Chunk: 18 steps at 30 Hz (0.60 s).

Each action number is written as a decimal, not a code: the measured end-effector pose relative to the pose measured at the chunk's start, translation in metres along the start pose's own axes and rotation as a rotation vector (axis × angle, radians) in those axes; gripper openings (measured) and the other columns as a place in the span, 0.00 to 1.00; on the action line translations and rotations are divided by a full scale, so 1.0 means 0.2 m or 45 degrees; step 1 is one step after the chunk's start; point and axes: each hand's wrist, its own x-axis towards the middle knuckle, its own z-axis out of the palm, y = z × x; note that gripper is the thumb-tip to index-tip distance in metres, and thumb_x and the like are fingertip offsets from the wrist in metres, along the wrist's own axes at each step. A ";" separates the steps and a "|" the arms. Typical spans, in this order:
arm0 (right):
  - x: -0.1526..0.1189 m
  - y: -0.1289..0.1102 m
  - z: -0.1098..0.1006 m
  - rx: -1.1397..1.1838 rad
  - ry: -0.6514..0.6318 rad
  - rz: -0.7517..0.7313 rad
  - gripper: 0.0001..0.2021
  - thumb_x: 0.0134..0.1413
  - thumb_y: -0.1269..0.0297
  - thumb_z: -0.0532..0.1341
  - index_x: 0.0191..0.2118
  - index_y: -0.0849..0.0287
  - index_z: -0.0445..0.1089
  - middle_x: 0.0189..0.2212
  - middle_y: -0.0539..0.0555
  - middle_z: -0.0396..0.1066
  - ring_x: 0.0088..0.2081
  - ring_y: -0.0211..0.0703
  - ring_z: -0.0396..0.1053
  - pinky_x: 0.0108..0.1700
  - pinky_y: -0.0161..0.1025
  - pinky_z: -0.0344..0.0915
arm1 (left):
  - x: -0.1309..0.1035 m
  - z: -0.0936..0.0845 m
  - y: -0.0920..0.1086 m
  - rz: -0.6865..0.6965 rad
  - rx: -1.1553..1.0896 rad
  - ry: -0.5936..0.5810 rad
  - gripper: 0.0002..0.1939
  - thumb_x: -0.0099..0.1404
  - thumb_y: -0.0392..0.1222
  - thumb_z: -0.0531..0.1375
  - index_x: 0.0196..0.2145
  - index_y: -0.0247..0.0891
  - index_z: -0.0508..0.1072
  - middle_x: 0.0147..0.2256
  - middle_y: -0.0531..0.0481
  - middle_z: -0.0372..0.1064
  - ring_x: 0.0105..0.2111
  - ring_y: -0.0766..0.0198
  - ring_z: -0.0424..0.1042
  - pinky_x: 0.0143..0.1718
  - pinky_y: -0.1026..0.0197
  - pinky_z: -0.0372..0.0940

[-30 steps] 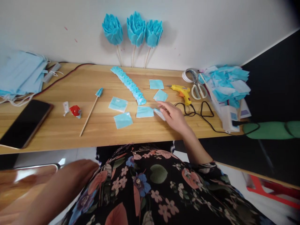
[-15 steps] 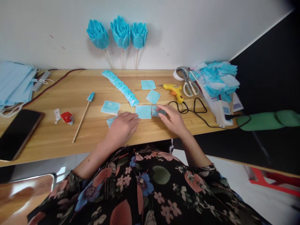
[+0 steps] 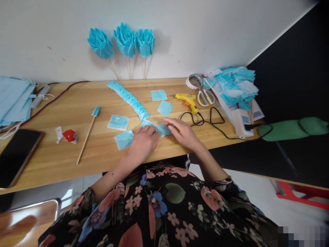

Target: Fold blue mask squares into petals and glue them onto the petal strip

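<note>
My left hand (image 3: pixel 145 140) lies over a blue square (image 3: pixel 147 122) near the table's front edge, its fingers bent and close together. My right hand (image 3: pixel 181 132) rests on another blue square (image 3: pixel 163 130), fingers extended over it, the thumb a little apart. Left of my left hand lie two more squares, one (image 3: pixel 118 122) above the other (image 3: pixel 124 139). Two others (image 3: pixel 159 95), (image 3: pixel 165 108) sit behind my hands. A pleated blue strip (image 3: pixel 128 98) runs slantwise behind my left hand. A stick with a small blue bud (image 3: pixel 96 111) lies farther left.
Three blue flowers (image 3: pixel 125 40) on sticks lean at the wall. A yellow glue gun (image 3: pixel 189 101), scissors (image 3: pixel 206 97), tape (image 3: pixel 192 82) and blue scraps (image 3: pixel 235 85) are right; a phone (image 3: pixel 19 156), red piece (image 3: pixel 69 135) and masks (image 3: pixel 15 99) left.
My left hand has moved right, onto the middle square, uncovering the lower left square. The right square, under my right hand, has come a little left. The whole view has shifted slightly.
</note>
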 end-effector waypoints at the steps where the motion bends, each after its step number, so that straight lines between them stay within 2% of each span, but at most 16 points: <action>1: -0.01 0.01 -0.04 -0.008 0.051 0.036 0.18 0.69 0.62 0.52 0.59 0.52 0.69 0.45 0.55 0.79 0.47 0.47 0.76 0.53 0.49 0.70 | 0.00 0.00 0.00 -0.003 0.009 -0.009 0.12 0.73 0.36 0.53 0.43 0.36 0.77 0.42 0.42 0.75 0.45 0.50 0.70 0.43 0.49 0.65; 4: -0.02 0.05 -0.15 -0.054 0.288 0.207 0.17 0.68 0.59 0.54 0.58 0.51 0.70 0.43 0.54 0.80 0.44 0.48 0.76 0.51 0.50 0.71 | 0.00 0.01 0.01 -0.006 0.007 -0.020 0.11 0.72 0.36 0.54 0.44 0.36 0.76 0.42 0.42 0.74 0.45 0.50 0.69 0.44 0.49 0.64; 6: 0.00 0.06 -0.19 -0.125 0.323 0.252 0.16 0.67 0.59 0.55 0.55 0.51 0.72 0.42 0.54 0.80 0.42 0.49 0.76 0.49 0.49 0.70 | 0.00 0.01 0.01 -0.006 0.009 -0.026 0.10 0.71 0.36 0.55 0.45 0.36 0.76 0.43 0.41 0.74 0.45 0.50 0.69 0.45 0.48 0.65; 8: 0.02 0.07 -0.17 -0.250 0.188 0.207 0.13 0.66 0.62 0.56 0.51 0.52 0.74 0.41 0.54 0.80 0.42 0.50 0.75 0.48 0.49 0.68 | 0.00 0.01 0.01 -0.010 0.009 -0.030 0.10 0.70 0.36 0.56 0.46 0.36 0.76 0.44 0.41 0.74 0.46 0.49 0.69 0.46 0.47 0.66; 10: 0.06 0.07 -0.13 -0.394 -0.002 0.130 0.11 0.65 0.63 0.58 0.48 0.53 0.75 0.42 0.56 0.79 0.45 0.52 0.74 0.49 0.50 0.65 | -0.01 0.00 0.00 0.000 -0.023 -0.020 0.12 0.70 0.36 0.56 0.48 0.36 0.75 0.45 0.40 0.74 0.47 0.48 0.70 0.47 0.46 0.67; 12: 0.08 0.06 -0.07 -0.502 -0.121 0.106 0.09 0.64 0.64 0.59 0.46 0.55 0.75 0.44 0.57 0.79 0.47 0.55 0.73 0.49 0.51 0.62 | -0.03 -0.03 -0.02 0.048 -0.121 0.023 0.14 0.71 0.35 0.55 0.51 0.35 0.75 0.47 0.40 0.75 0.48 0.49 0.72 0.48 0.46 0.69; 15: 0.10 0.05 -0.02 -0.578 -0.159 0.128 0.05 0.63 0.65 0.61 0.40 0.56 0.75 0.43 0.58 0.78 0.45 0.57 0.72 0.48 0.51 0.60 | -0.09 -0.12 -0.06 0.101 -0.321 0.173 0.15 0.73 0.35 0.53 0.53 0.37 0.74 0.50 0.41 0.76 0.49 0.54 0.74 0.49 0.49 0.72; 18: 0.09 0.05 -0.03 -0.547 -0.143 0.080 0.03 0.61 0.68 0.61 0.37 0.56 0.73 0.45 0.57 0.78 0.47 0.56 0.72 0.49 0.51 0.58 | -0.15 -0.19 -0.10 0.016 -0.367 0.342 0.14 0.73 0.34 0.53 0.50 0.37 0.76 0.46 0.42 0.78 0.46 0.57 0.77 0.48 0.51 0.73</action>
